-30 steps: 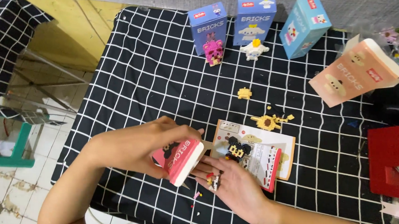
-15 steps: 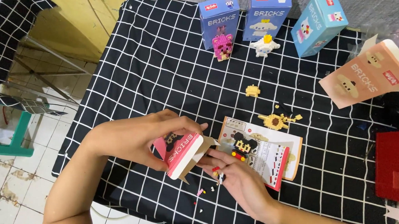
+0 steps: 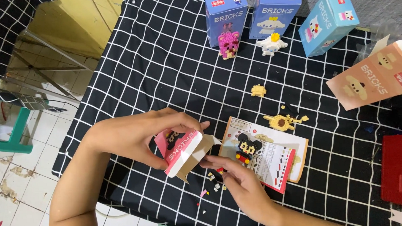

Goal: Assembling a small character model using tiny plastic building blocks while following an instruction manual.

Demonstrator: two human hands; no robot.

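Head view looks down on a table under a black cloth with a white grid. At the far left, off the table, a green stool stands on a worn tiled floor.

The left hand comes in from the lower left and is closed around a small pink box, thumb below and fingers curled over the top. The box is tilted, its open flap end pointing toward the right hand. Just right of it, the right hand rests low on the cloth with its fingertips at the box's open flap; whether they pinch anything there cannot be told. A few loose brick pieces lie on the cloth under and beside this hand.

Touching the right hand's far side is an open instruction sheet, and on it stands a small black, red and yellow brick figure. Beyond the sheet lie a small yellow brick lump and a scatter of yellow and brown brick parts.

Along the far edge of the table stand three blue boxes: the left one with a pink brick figure in front of it, the middle one with a white brick figure in front, and a lighter blue one turned at an angle. Further right a peach-coloured box lies tilted on its side, and a red case sits at the right edge.
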